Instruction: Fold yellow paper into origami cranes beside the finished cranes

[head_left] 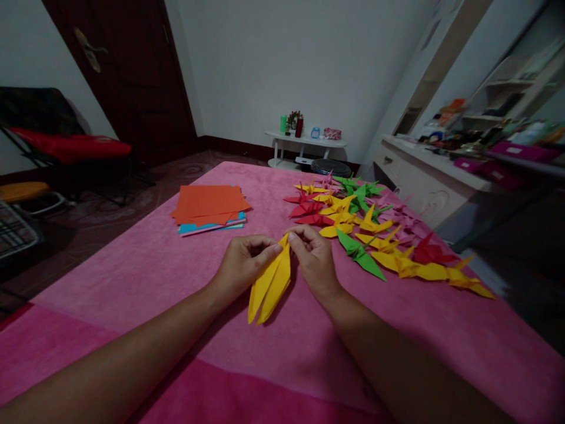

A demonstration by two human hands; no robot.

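The yellow paper [274, 280] is pointing its split end toward the person, the left hand [241, 265] and right hand [316, 259] both pinching near its narrow tip above the cloth [176, 288]. Folding is apparently underway, the next crease probably needing precise fingertips; cranes [339, 228] are lying rightward.

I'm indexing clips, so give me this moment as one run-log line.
left hand: holding yellow paper | right hand: pinching its far end | sheets: stacked, ahead and left | cranes: ahead and right
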